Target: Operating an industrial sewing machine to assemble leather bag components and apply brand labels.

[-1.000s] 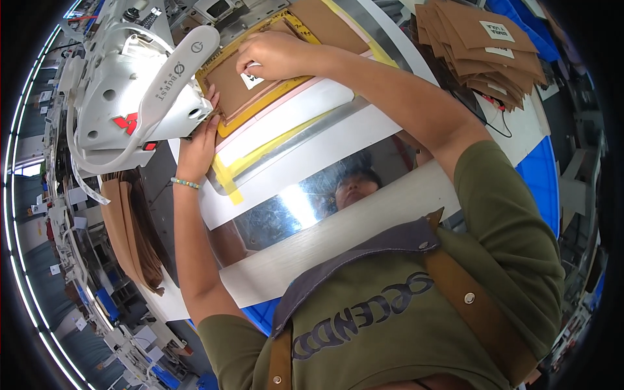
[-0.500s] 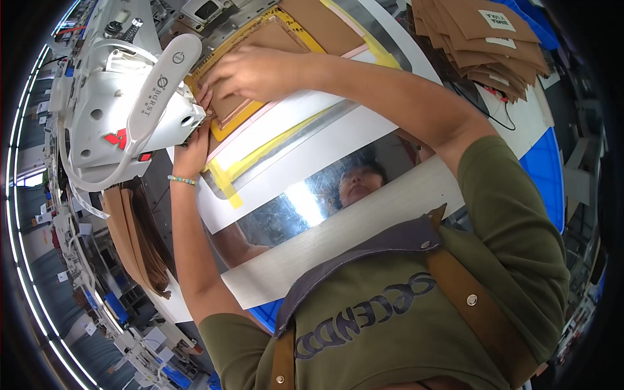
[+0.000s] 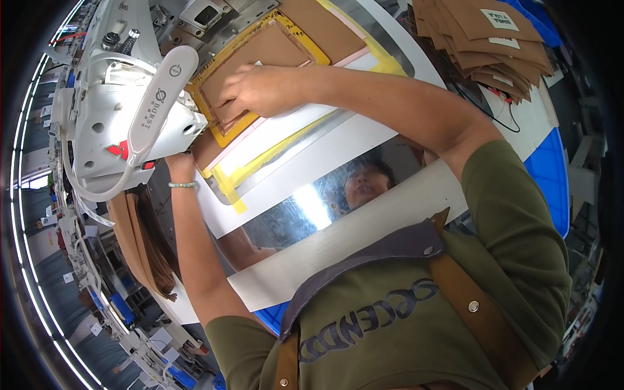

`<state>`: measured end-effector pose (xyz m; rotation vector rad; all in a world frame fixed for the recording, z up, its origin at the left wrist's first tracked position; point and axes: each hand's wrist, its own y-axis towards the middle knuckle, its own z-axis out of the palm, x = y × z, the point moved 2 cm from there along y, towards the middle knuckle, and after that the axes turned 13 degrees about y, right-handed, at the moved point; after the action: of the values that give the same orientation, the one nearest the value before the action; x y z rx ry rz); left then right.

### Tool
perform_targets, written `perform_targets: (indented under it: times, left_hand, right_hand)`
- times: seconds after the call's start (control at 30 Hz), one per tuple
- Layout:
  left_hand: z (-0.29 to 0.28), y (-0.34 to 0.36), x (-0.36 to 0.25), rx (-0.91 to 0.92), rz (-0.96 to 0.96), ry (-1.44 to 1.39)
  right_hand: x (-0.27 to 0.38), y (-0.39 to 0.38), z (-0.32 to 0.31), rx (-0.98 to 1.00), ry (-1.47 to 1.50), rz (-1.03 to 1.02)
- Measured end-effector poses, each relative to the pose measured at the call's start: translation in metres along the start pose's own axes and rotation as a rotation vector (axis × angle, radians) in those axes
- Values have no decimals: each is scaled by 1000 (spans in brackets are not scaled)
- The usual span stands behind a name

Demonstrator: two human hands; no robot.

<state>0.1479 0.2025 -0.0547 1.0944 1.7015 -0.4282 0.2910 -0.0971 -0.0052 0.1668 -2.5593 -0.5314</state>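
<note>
- Yellow frame [image 3: 313, 50]: lies flat, tilted across the work area, beyond the chest and ahead of both hands' wrists.
- Brown sheet [image 3: 250, 52]: shows inside the yellow frame, directly under and beyond the right hand.
- Right hand [image 3: 263, 90]: laid over the near side of the yellow frame, fingers bent and close together, tips pointing left over the brown sheet. Whether they pinch anything cannot be told.
- White label [image 3: 258, 63]: a small part shows at the far edge of the right hand.
- Left hand [image 3: 180, 160]: mostly hidden behind the white machine [image 3: 97, 107], left of the frame's near corner; finger state cannot be told.
- Bead bracelet [image 3: 182, 184]: on the left wrist.
- Yellow tape [image 3: 389, 64]: on the right, well apart from the left hand.
- Labelled brown pieces [image 3: 468, 39]: piled at upper right, apart from both hands.
</note>
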Motion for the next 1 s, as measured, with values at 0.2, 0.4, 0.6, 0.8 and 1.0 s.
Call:
perform_targets:
  times: [0.2,0.4,0.6,0.8,1.0]
  left_hand:
    - [53,-13,-70,290,592,869]
    - [58,-11,-86,275,570,1038]
    - [59,-3,-83,232,701,1136]
    - [47,16,-72,288,535,677]
    - [-1,11,1,110,287,377]
  right_hand:
    - [-7,0,5,-51,29,-19]
    - [-11,0,7,-71,74,-61]
    - [-9,0,4,-60,92,-49]
    - [-9,0,2,-63,163,63]
    - [-9,0,3,-48,101,73]
